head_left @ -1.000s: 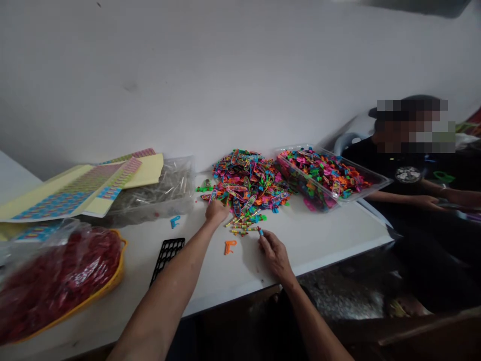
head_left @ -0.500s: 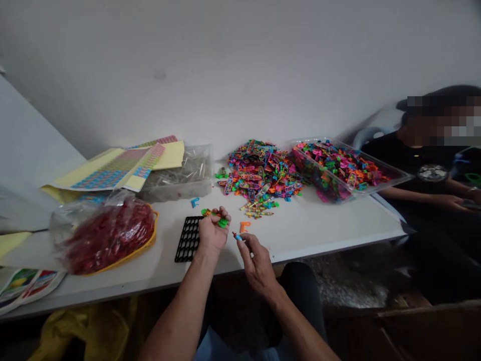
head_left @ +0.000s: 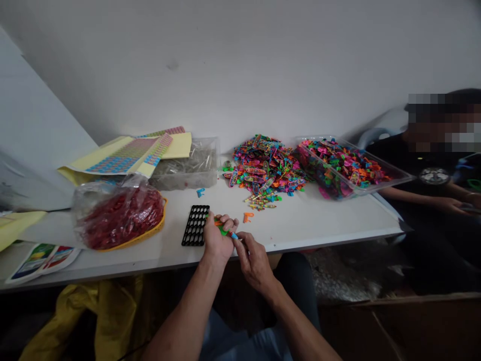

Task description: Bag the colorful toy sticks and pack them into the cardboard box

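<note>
The left forearm (head_left: 180, 321) and the right forearm (head_left: 296, 321) come up from below and lean together over the edge of the white table (head_left: 319, 225). The left hand (head_left: 217, 240) stands with the palm toward the person, and its fingers (head_left: 227, 221) are curled closed on a small green and orange plastic piece (head_left: 221, 229). Very close, the right hand (head_left: 254, 263) is bent down at the wrist, and its thumb and finger pinch a small blue-tipped piece (head_left: 234, 235).

Just left of the hands lies a black plastic grid tray (head_left: 195, 225), and an orange toy pistol (head_left: 248, 216) lies near above them. Farther away are a heap of bright plastic toys (head_left: 268, 165) and a clear bin of similar toys (head_left: 340, 170). At right, a seated co-worker's hands (head_left: 449, 204) are held low.
</note>
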Available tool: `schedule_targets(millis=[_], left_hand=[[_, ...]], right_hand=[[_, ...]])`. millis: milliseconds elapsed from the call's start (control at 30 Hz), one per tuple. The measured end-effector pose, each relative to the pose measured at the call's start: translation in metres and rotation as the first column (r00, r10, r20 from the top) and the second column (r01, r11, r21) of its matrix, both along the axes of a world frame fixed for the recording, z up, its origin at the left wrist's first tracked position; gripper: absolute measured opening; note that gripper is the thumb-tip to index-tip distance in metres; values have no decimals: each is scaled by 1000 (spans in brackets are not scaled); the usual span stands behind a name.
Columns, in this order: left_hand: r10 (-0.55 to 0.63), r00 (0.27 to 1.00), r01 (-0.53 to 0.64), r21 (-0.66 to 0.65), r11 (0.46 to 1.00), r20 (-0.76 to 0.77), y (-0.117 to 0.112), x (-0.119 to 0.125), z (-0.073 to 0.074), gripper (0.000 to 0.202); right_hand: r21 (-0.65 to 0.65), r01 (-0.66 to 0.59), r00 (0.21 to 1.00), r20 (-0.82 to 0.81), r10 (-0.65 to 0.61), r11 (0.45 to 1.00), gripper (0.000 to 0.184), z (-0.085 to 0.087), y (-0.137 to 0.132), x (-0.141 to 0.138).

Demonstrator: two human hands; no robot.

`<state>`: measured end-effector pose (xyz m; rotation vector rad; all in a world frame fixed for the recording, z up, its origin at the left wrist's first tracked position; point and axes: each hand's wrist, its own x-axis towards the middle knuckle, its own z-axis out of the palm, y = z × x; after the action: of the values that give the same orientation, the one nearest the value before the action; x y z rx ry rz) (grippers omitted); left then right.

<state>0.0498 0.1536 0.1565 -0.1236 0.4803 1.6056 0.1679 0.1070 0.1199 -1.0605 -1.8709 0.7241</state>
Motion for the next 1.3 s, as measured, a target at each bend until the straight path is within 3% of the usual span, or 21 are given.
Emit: schedule_targets(millis=[300, 667, 833, 933, 1100, 1200, 1300], left_hand=[[30, 995, -37, -68, 997, -100, -7, 7, -10, 38], [104, 933, -107, 13, 994, -345, -14, 20, -23, 35], [81, 942, -90, -12, 996, -326, -16, 24, -33, 32], [74, 945, -91, -41, 995, -318, -17, 24, -37, 31], [34, 942, -56, -58, 997, -335, -17, 11, -32, 38], [-34, 944, 26, -27, 999, -328, -16, -8, -24, 42], [-23, 944, 44, 58, 997, -328, -14, -27, -18, 41]], right_hand=[[1, -10, 994, 106, 10, 1000, 23, -3, -7, 5], [-233, -84, 993, -105, 61, 969, 26, -7, -13, 10], [-133, -4, 1000, 25, 8, 991, 19, -25, -19, 5], [-132, 17, 1000, 15, -15, 991, 19, -32, -22, -1], [-183, -110, 993, -69, 99, 977, 23, -21, -13, -2], [-210, -203, 978, -1, 207, 956, 23, -13, -1, 1], [-166, -215, 964, 120, 236, 962, 22, -10, 10, 0]])
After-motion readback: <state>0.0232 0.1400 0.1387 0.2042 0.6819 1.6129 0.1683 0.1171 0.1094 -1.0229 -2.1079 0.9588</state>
